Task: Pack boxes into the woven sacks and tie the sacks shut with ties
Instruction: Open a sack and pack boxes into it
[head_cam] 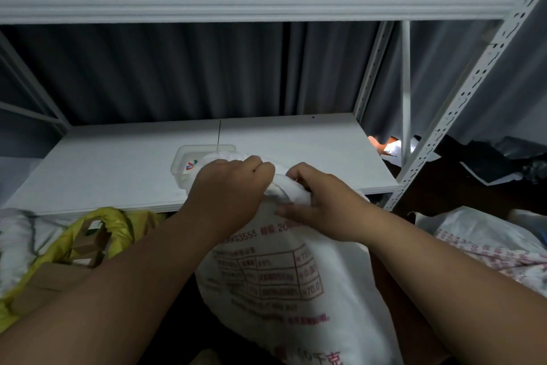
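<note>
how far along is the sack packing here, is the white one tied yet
The white sack looks filled, and its neck is bunched. Both the left hand and the right hand grip that neck; no tie is visible on it, so tying remains. The yellow sack beside it stands open with boxes showing.

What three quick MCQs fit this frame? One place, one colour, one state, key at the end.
1. Where is the clear plastic tub?
A. on the lower shelf
B. on the top shelf
C. on the floor

2. What colour is the print on the white woven sack?
A. blue
B. red
C. green

3. What are the two hands doing?
A. hanging idle
B. lifting a box
C. gripping the sack's gathered neck

Key: A, the tub sits on the shelf board behind the hands; B, the table and characters are red; C, the left hand and right hand both clutch bunched fabric.
</note>
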